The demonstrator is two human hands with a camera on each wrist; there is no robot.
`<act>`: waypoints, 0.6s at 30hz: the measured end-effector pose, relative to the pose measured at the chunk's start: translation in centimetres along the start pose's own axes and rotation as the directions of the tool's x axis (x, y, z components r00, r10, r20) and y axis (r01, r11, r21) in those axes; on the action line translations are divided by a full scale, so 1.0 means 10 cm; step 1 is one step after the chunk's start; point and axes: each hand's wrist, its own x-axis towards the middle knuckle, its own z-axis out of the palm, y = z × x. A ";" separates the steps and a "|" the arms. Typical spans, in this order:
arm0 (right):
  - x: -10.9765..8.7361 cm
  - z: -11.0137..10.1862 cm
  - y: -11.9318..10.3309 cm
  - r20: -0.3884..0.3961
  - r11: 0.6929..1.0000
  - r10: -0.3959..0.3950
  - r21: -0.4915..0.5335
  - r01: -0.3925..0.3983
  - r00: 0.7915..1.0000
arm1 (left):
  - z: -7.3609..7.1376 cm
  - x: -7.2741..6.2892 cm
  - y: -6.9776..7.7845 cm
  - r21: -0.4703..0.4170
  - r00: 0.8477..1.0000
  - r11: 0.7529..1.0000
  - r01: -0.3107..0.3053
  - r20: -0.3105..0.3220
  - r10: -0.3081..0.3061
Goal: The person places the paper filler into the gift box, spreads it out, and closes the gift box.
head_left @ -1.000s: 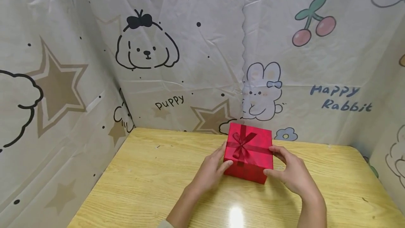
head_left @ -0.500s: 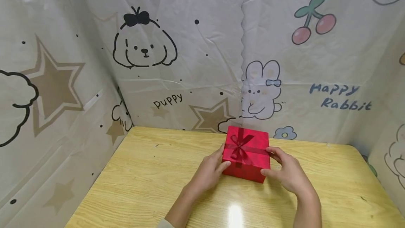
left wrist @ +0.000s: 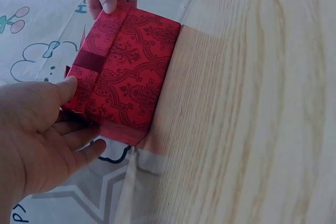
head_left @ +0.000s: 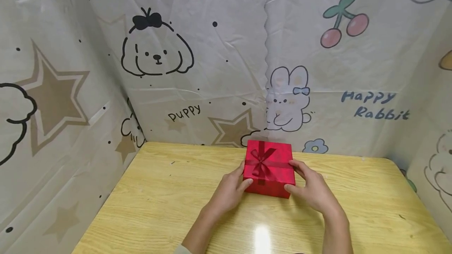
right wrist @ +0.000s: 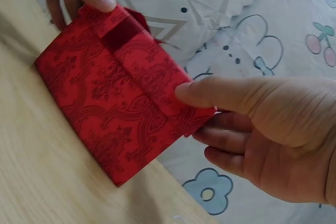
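Observation:
A square red gift box (head_left: 279, 154) stands near the table's back edge, its lid crossed by a dark red ribbon (head_left: 260, 162) tied in a bow. My left hand (head_left: 228, 191) grips the lid's left side, thumb at the front. On the opposite side my right hand (head_left: 314, 189) holds it, thumb at the front corner and a finger on the side. Damask-patterned paper covers the box (left wrist: 134, 66) in the left wrist view. The thumb of my right hand (right wrist: 289, 135) presses on the lid's rim, other fingers partly hidden behind. The box's inside is hidden.
The pale wooden table (head_left: 159, 207) carries a few tiny scraps and a bright light reflection. A cloth backdrop (head_left: 219, 69) printed with a puppy, rabbit and cherries rises behind the back edge and along both sides. A dark edge peeks in at the bottom.
The box's top is slightly lower against the backdrop, and its front side looks shorter. Both hands keep their hold. The head view has shifted a little.

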 end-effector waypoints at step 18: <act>0.24 0.36 0.09 -0.047 0.986 -0.081 0.144 0.087 0.996 | -0.16 0.02 -0.24 -0.022 0.999 1.000 -0.004 -0.048 0.003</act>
